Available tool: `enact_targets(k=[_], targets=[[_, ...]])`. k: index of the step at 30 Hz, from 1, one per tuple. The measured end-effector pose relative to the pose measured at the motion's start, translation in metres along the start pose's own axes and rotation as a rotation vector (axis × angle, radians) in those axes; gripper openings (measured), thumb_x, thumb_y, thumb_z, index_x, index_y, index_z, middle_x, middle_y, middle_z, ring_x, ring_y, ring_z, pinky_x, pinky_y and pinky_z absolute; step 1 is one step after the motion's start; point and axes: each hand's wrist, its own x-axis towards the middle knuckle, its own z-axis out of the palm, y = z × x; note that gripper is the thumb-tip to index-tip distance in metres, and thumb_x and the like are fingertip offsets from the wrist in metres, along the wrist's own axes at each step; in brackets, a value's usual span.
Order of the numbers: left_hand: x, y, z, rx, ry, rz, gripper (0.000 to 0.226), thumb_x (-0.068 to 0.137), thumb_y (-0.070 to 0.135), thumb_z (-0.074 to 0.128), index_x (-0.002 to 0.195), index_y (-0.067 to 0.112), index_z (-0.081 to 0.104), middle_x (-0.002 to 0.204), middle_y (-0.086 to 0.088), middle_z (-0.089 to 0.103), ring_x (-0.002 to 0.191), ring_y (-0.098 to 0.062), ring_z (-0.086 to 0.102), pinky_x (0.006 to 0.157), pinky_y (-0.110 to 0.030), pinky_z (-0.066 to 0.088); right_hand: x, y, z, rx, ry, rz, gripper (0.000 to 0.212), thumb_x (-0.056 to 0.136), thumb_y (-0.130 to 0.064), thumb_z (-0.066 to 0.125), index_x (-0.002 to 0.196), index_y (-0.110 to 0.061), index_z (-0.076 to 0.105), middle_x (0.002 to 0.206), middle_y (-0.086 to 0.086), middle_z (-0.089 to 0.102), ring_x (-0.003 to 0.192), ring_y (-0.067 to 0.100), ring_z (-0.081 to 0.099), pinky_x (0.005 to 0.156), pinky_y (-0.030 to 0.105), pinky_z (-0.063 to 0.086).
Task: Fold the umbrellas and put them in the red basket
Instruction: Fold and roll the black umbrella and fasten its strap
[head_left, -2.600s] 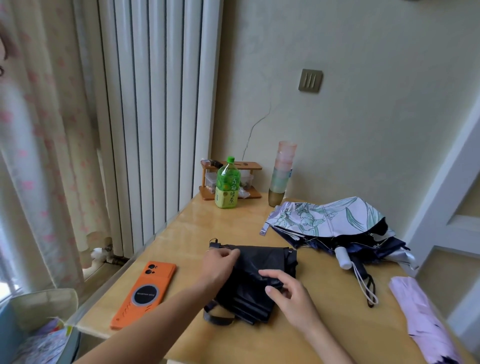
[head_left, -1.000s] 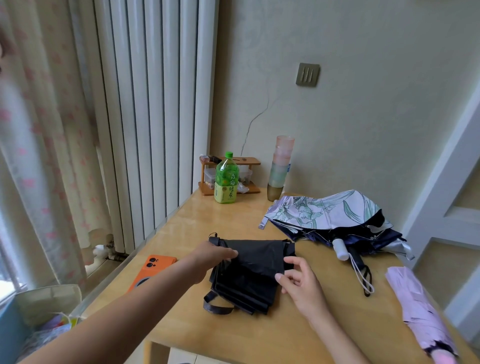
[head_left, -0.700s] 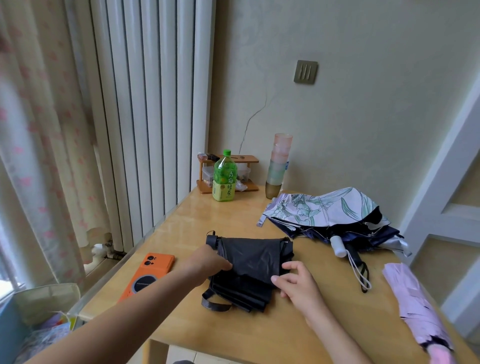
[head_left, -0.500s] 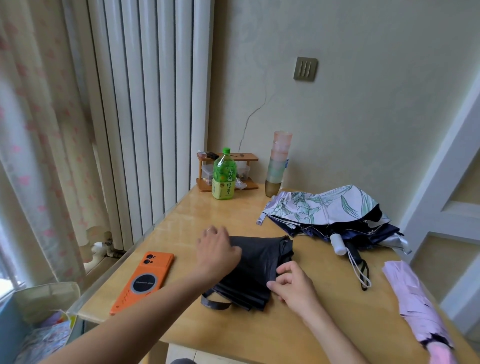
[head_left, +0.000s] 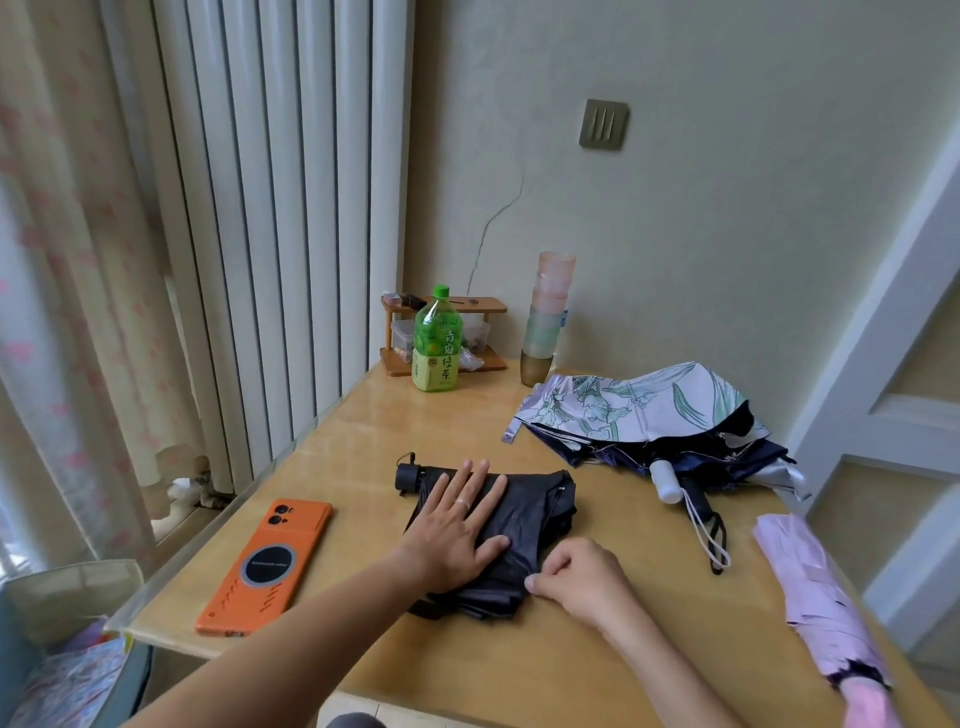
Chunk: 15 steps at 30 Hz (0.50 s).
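A black umbrella (head_left: 530, 512) lies collapsed on the wooden table (head_left: 519, 654), its handle end pointing far left. My left hand (head_left: 457, 525) lies flat on its fabric with straight fingers. My right hand (head_left: 576, 574) pinches the near right edge of the black fabric. A floral white-and-green umbrella (head_left: 639, 410) lies half open at the back right, its white handle toward me. A pink umbrella (head_left: 826, 603) lies folded at the right edge. No red basket is in view.
An orange phone (head_left: 265, 564) lies on the table's left side. A green tea bottle (head_left: 436, 340), a small wooden rack (head_left: 488, 312) and stacked cups (head_left: 548, 317) stand at the back by the wall. A radiator and curtain are to the left.
My left hand has moved from the umbrella's far left corner onto the middle of the fabric and spread flat. My right hand slid toward me along the right edge and now pinches it.
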Motion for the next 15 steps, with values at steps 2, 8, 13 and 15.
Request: enact_targets(k=[2, 8, 13, 15], targets=[[-0.001, -0.002, 0.006, -0.015, 0.044, 0.017, 0.087, 0.089, 0.078, -0.009, 0.162, 0.03, -0.007, 0.168, -0.004, -0.018, 0.155, -0.03, -0.018, 0.122, -0.043, -0.009, 0.001, -0.013, -0.005, -0.087, 0.126, -0.038, 0.023, 0.087, -0.037, 0.075, 0.09, -0.016, 0.066, 0.089, -0.002, 0.068, 0.088, 0.021, 0.064, 0.076, 0.032, 0.05], [0.001, -0.004, 0.009, -0.035, 0.051, 0.044, 0.095, 0.089, 0.082, 0.0, 0.161, 0.022, -0.011, 0.167, -0.004, -0.022, 0.154, -0.029, -0.022, 0.122, -0.043, -0.012, 0.034, -0.052, 0.002, 0.028, 0.452, -0.514, 0.01, 0.098, -0.011, 0.057, 0.094, -0.017, 0.064, 0.095, -0.004, 0.064, 0.088, 0.018, 0.059, 0.078, 0.032, 0.047], [0.0, -0.002, 0.004, -0.026, 0.009, 0.033, 0.111, 0.079, 0.088, -0.001, 0.156, 0.012, -0.026, 0.163, -0.005, -0.034, 0.15, -0.019, -0.034, 0.123, -0.041, -0.016, 0.069, -0.07, 0.021, -0.032, 0.31, -0.541, 0.029, 0.107, -0.009, 0.042, 0.129, -0.009, 0.061, 0.13, 0.004, 0.058, 0.115, 0.021, 0.057, 0.093, 0.023, 0.042], [-0.001, -0.003, 0.004, -0.028, 0.014, 0.015, 0.112, 0.083, 0.09, 0.004, 0.155, 0.01, -0.027, 0.162, -0.006, -0.037, 0.148, -0.018, -0.037, 0.124, -0.041, -0.016, 0.085, -0.061, 0.033, -0.098, 0.268, -0.481, 0.032, 0.108, -0.012, 0.037, 0.135, -0.008, 0.056, 0.137, 0.007, 0.055, 0.123, 0.025, 0.054, 0.1, 0.029, 0.041]])
